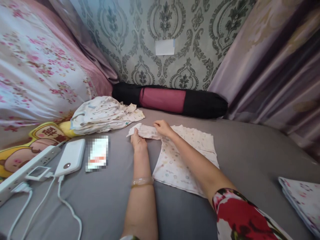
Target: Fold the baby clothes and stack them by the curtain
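A small white baby shirt [175, 165] with a pale print lies spread on the grey sheet. Its left sleeve stretches toward the pile of clothes. My left hand [138, 140] grips the cuff end of that sleeve, thumb on top and the other fingers hidden beneath the cloth. Near the shoulder, my right hand [162, 128] is closed with the fingers pinched on the same sleeve. My right forearm crosses over the shirt's body and hides part of it.
Crumpled printed baby clothes [102, 115] lie at the back left. A white power bank [71, 155], power strip [27, 173] and cables are at left. Against the wall rests a black and maroon bolster-shaped bag [162, 100]. Folded printed cloth [302, 200] sits at the right edge.
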The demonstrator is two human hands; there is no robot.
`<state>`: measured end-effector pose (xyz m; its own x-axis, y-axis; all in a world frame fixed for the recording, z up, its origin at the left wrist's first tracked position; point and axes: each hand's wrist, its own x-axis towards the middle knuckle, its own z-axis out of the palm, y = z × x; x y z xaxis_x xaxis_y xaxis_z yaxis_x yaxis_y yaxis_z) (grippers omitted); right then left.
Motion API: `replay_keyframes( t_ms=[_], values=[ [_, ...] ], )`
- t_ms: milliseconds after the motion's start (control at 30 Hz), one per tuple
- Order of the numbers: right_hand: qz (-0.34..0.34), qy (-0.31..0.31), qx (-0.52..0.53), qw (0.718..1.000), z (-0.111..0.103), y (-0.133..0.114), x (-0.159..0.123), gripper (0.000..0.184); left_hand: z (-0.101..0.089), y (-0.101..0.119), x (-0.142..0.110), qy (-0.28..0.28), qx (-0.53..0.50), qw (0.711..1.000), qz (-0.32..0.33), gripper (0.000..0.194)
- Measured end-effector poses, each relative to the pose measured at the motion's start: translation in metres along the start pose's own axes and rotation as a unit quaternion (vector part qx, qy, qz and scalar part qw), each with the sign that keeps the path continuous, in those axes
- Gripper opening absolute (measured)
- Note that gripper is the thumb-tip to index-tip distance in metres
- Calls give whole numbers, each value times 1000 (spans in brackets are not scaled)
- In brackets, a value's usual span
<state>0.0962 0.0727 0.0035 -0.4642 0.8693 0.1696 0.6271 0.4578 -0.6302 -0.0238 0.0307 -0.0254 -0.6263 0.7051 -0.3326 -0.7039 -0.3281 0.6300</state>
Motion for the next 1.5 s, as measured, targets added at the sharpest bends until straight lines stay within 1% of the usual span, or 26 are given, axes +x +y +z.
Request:
replay_keyframes(
  t_ms=[67,100,133,200,267,400,500,600,700,767,833,867,900,933,967,1000,1033,1067,1100,1133,1200,1267,1333,1400,1433,1500],
  values=[
    [39,2,-101,994,-14,13,-17,32,1,-1,0,32,-29,999,7,17],
    [53,-6,-140,989,-18,18,-26,33,2,0,-1,41,-44,998,10,17],
    [57,-18,-167,984,-18,22,-33,34,4,1,-3,31,-54,998,17,17],
    [52,-41,-198,978,-13,27,-45,35,7,3,-6,-8,-62,997,34,17],
    [54,-53,-210,975,-2,27,-50,42,9,6,-10,-48,-65,996,46,17],
    [113,-65,-205,970,17,19,-46,61,12,12,-18,-98,-66,992,54,17],
    [138,-63,-202,968,22,12,-40,70,15,15,-23,-131,-55,988,53,20],
    [156,-52,-207,964,26,8,-36,75,18,13,-29,-159,-29,985,53,20],
    [165,-57,-186,967,25,7,-34,78,23,10,-36,-189,1,980,66,21],
    [145,-50,-141,978,18,9,-32,73,28,8,-43,-205,22,976,76,18],
    [126,2,-70,990,6,13,-31,60,33,5,-51,-210,40,974,79,15],
    [132,41,-23,990,-3,15,-32,52,36,2,-55,-212,46,973,79,14],
    [154,84,38,984,-12,17,-34,45,39,-2,-59,-216,51,972,78,13],
    [193,118,115,967,-21,19,-37,40,42,-6,-63,-222,54,971,77,14],
    [239,135,207,939,-30,21,-42,37,44,-12,-67,-232,58,968,76,15],
    [281,140,306,898,-39,24,-49,37,46,-18,-71,-246,64,964,72,16],
    [313,130,396,853,-47,26,-56,36,47,-24,-76,-262,74,960,67,18],
    [333,121,464,812,-54,29,-65,35,47,-31,-80,-280,90,954,62,19],
    [345,113,512,779,-59,31,-75,34,47,-37,-85,-300,112,946,58,19],
    [352,108,541,756,-63,34,-84,34,47,-44,-91,-321,137,935,58,19],
    [360,110,572,729,-69,40,-101,39,45,-54,-102,-372,187,906,69,19],
    [361,109,596,709,-71,47,-113,48,41,-62,-112,-434,238,866,69,21],
    [353,120,613,697,-71,53,-121,57,37,-67,-121,-481,296,824,50,26],
    [345,149,613,695,-71,58,-124,58,34,-70,-126,-503,349,790,31,32],
    [343,162,610,696,-70,59,-125,55,33,-71,-127,-506,366,781,28,34],
    [336,173,605,701,-70,60,-124,42,33,-71,-125,-496,378,781,33,32]
  ],
)
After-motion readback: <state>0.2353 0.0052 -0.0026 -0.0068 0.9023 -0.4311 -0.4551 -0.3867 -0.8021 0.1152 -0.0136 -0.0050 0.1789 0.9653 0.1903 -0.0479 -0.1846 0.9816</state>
